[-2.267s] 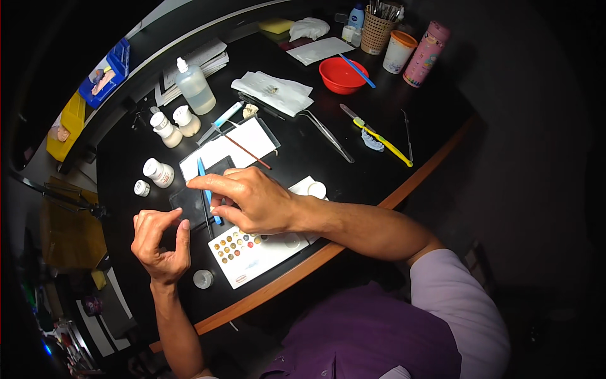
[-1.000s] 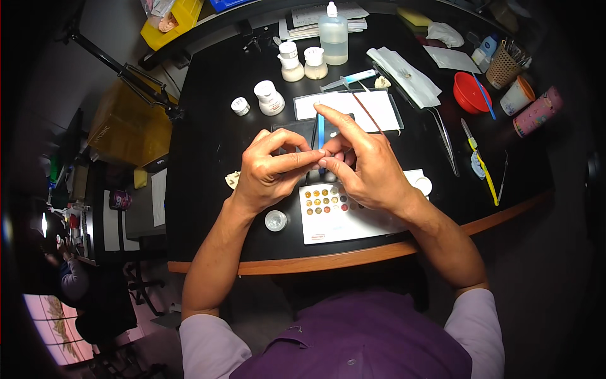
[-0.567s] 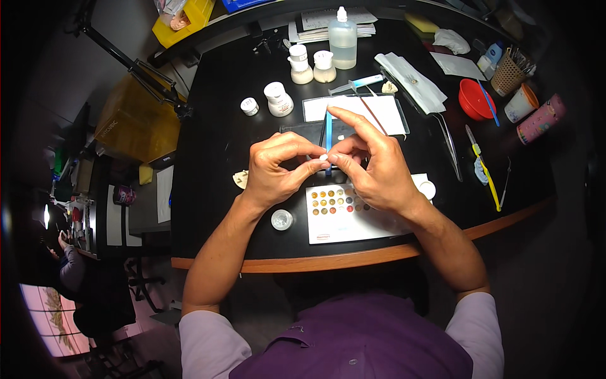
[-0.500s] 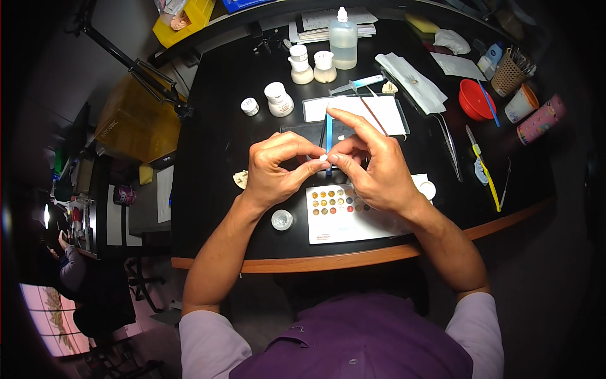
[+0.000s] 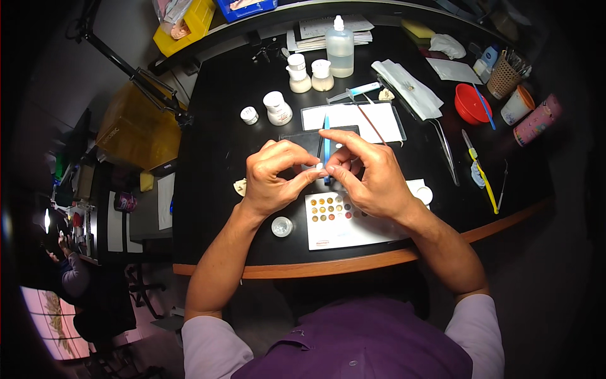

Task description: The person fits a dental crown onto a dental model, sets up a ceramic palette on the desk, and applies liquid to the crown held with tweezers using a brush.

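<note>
Thumb and index finger of my left hand [image 5: 278, 170] pinch a small white tooth-like piece [image 5: 320, 166]. My right hand [image 5: 372, 167] meets it from the other side, its thumb tip at the piece and its index finger stretched out. Its other fingers are curled and partly hidden. A slim blue stick-like tool [image 5: 327, 145] lies between the hands, under the right index fingertip, with a thin dark stick beside it. Below my hands is a white palette [image 5: 341, 237] with rows of coloured wells, partly covered by my right hand. A small clear round cup [image 5: 282, 226] stands left of it.
White-capped jars [image 5: 278, 108] and a clear bottle [image 5: 340, 50] stand at the back. A white pad with a brush [image 5: 369, 120] lies behind my hands. On the right are tweezers [image 5: 446, 148], a yellow-handled tool [image 5: 485, 183] and a red bowl [image 5: 472, 104].
My right index finger has bent down and nearer to the left hand. Both hands stay together at the white piece. The whole view has shifted slightly.
</note>
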Demonstrator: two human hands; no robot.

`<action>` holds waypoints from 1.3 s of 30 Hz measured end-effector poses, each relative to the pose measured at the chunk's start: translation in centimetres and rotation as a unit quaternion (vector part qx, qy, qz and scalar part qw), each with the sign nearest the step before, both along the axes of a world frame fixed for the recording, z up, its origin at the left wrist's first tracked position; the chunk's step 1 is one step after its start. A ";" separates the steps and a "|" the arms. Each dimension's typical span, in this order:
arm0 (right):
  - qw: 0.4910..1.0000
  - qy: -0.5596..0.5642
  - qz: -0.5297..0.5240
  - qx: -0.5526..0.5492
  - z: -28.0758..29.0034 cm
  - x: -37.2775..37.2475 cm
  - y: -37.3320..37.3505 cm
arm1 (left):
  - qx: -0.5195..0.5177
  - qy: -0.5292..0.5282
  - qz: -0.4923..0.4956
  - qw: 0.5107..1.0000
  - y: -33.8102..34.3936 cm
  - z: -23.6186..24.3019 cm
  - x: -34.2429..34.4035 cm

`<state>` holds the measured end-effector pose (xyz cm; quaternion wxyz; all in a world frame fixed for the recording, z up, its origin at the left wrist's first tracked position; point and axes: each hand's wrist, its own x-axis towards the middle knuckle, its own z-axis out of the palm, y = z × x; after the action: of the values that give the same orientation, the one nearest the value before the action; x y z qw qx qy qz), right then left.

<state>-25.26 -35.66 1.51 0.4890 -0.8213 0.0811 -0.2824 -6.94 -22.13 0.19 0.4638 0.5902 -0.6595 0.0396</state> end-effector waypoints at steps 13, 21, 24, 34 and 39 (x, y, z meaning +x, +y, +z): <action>0.998 -0.047 -0.038 -0.003 -1.1 0.8 0.5 | -0.054 -0.111 0.027 0.992 -0.4 0.1 -0.2; 1.000 0.016 -0.021 0.011 -0.7 0.5 0.4 | -0.058 -0.114 0.016 0.992 -0.6 0.0 -0.1; 0.998 0.039 -0.017 0.046 -0.9 0.7 0.5 | -0.057 -0.115 0.017 0.992 -0.5 0.1 -0.2; 0.995 -0.002 -0.097 0.019 -0.9 -0.2 -0.6 | -0.083 -0.101 0.123 0.984 3.0 3.9 6.1; 0.996 -0.007 -0.089 0.019 -0.4 -0.1 -0.3 | 0.010 0.011 0.256 0.967 6.4 2.7 10.5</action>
<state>-25.37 -36.01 1.12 0.4782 -0.7993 0.1556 -0.3288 3.60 -15.70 2.93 0.4400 0.7440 -0.4819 0.1437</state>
